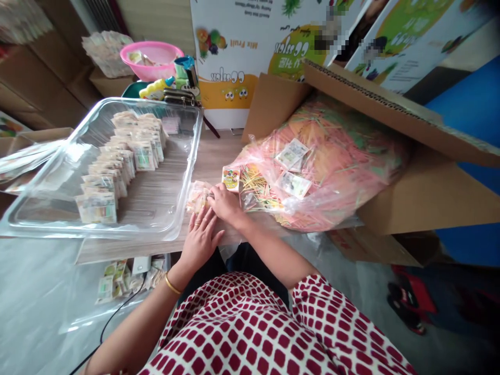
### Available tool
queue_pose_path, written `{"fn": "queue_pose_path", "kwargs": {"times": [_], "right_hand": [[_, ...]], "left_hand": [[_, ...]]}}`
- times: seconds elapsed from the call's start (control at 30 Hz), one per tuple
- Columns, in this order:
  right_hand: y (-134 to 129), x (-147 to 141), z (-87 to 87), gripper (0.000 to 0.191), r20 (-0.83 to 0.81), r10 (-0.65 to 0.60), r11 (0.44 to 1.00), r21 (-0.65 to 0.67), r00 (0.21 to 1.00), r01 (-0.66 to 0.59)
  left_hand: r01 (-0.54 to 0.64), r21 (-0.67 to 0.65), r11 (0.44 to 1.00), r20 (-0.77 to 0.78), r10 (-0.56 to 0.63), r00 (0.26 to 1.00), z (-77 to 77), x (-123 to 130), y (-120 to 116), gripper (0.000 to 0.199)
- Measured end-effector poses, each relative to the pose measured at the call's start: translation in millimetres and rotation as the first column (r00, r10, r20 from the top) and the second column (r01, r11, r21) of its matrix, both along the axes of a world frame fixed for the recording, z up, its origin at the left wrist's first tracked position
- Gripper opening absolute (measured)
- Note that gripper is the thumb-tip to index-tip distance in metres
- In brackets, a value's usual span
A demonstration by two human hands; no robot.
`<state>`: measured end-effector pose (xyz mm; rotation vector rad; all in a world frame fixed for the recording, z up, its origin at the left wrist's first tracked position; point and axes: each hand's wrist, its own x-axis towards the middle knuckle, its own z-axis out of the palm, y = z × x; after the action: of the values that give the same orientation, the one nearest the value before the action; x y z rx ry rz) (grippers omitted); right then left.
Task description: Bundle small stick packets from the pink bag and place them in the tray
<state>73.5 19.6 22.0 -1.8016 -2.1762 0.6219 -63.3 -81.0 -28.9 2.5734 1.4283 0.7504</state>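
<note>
My right hand (226,204) pinches the edge of a small bundle of paper packets (198,198) lying on the wooden table top (213,161). My left hand (201,239) lies flat just below that bundle, fingers spread, with a gold bangle (172,284) on its wrist. A printed colourful card (230,178) stands just beyond my right fingers. Beside it spills a heap of loose yellow sticks (253,185). To the left, a clear plastic tray (102,221) holds rows of packed paper sachets (128,156). A large pink plastic bag (324,166) of coloured sticks fills a cardboard box on the right.
A pink bowl (150,61) and a yellow bottle (155,88) stand beyond the tray, with fruit-printed posters (234,57) behind. Loose packets (117,281) lie on a plastic sheet at lower left. A raised box flap (375,104) juts out at right; sandals (404,307) lie on the floor.
</note>
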Motion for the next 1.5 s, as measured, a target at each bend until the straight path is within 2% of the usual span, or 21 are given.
{"fn": "queue_pose_path", "kwargs": {"times": [0.07, 0.2, 0.3, 0.37, 0.47, 0.57, 0.63, 0.7, 0.77, 0.83, 0.93, 1.03, 1.1, 1.2, 1.27, 1.33, 1.37, 1.43, 1.5], "right_hand": [[-2, 1, 0.4, 0.025, 0.068, -0.012, 1.0, -0.025, 0.998, 0.014], [4, 0, 2.2, 0.027, 0.097, -0.002, 0.999, -0.04, 0.995, 0.006], [23, -4, 6.0, 0.032, 0.088, 0.032, 0.997, 0.068, 0.996, -0.038], [43, -10, 8.9, 0.041, 0.065, 0.127, 0.987, 0.089, 0.99, -0.132], [71, -20, 10.8, 0.046, 0.031, 0.222, 0.974, -0.051, 0.974, -0.221], [80, -29, 6.0, 0.046, 0.053, 0.183, 0.976, -0.129, 0.982, -0.175], [73, -33, -0.8, 0.047, 0.095, 0.137, 0.989, -0.066, 0.986, -0.131], [60, -36, -8.8, 0.047, 0.115, 0.092, 0.993, 0.058, 0.989, -0.099], [48, -37, -16.4, 0.048, 0.101, 0.069, 0.979, 0.184, 0.992, -0.087], [40, -37, -22.1, 0.048, 0.063, 0.07, 0.967, 0.242, 0.996, -0.083], [35, -38, -24.9, 0.048, 0.016, 0.046, 0.98, 0.193, 0.999, -0.048], [31, -34, -19.5, 0.047, -0.002, 0.027, 0.989, 0.144, 1.0, -0.026], [23, -25, -12.0, 0.046, -0.01, 0.054, 0.983, 0.179, 0.999, -0.051], [2, -1, -0.5, 0.044, -0.014, 0.158, 0.954, 0.259, 0.987, -0.149], [-16, 16, 3.0, 0.043, -0.015, 0.269, 0.929, 0.27, 0.963, -0.255], [-32, 29, 1.5, 0.041, -0.019, 0.388, 0.89, 0.269, 0.922, -0.369], [-39, 34, -1.0, 0.041, -0.021, 0.435, 0.868, 0.275, 0.9, -0.414], [-49, 40, -7.5, 0.04, -0.037, 0.477, 0.845, 0.296, 0.878, -0.446], [-57, 45, -13.8, 0.037, -0.122, 0.441, 0.863, 0.329, 0.889, -0.382]], "left_hand": [[-0.006, -0.009, 1.0, 0.018, 0.006, 1.0, -5.7, 3, -1, 0.057], [-0.021, -0.029, 0.999, 0.081, 0.023, 0.996, -12.4, 6, -2, 0.058], [-0.042, -0.023, 0.999, 0.091, 0.044, 0.995, -13.5, 8, -3, 0.06], [-0.076, -0.01, 0.997, 0.075, 0.076, 0.994, -13.4, 12, -3, 0.061], [-0.119, -0.001, 0.993, 0.042, 0.119, 0.992, -13.0, 17, -5, 0.062], [-0.139, -0.003, 0.99, 0.028, 0.139, 0.99, -12.6, 20, -7, 0.062], [-0.151, -0.008, 0.989, 0.029, 0.151, 0.988, -12.1, 21, -8, 0.062], [-0.155, -0.016, 0.988, 0.034, 0.155, 0.987, -11.4, 20, -8, 0.062], [-0.152, -0.019, 0.988, 0.042, 0.152, 0.987, -10.8, 20, -7, 0.06], [-0.145, -0.014, 0.989, 0.054, 0.146, 0.988, -10.2, 20, -6, 0.058], [-0.113, -0.009, 0.994, 0.096, 0.113, 0.989, -7.6, 19, -7, 0.053], [-0.094, -0.017, 0.995, 0.221, 0.095, 0.971, -1.2, 17, -13, 0.044], [-0.139, -0.013, 0.99, 0.347, 0.134, 0.928, 4.4, 14, -19, 0.047], [-0.225, -0.042, 0.974, 0.464, 0.218, 0.858, 10.4, 10, -26, 0.075], [-0.205, -0.137, 0.969, 0.487, 0.247, 0.838, 10.9, 6, -24, 0.095], [-0.112, -0.263, 0.958, 0.505, 0.236, 0.83, 8.9, 2, -17, 0.102], [-0.046, -0.316, 0.947, 0.507, 0.21, 0.836, 7.4, 0, -12, 0.096], [0.089, -0.39, 0.917, 0.483, 0.122, 0.867, 4.4, -2, -3, 0.067], [0.158, -0.432, 0.888, 0.447, 0.058, 0.893, 2.0, -2, 3, 0.031]]}}
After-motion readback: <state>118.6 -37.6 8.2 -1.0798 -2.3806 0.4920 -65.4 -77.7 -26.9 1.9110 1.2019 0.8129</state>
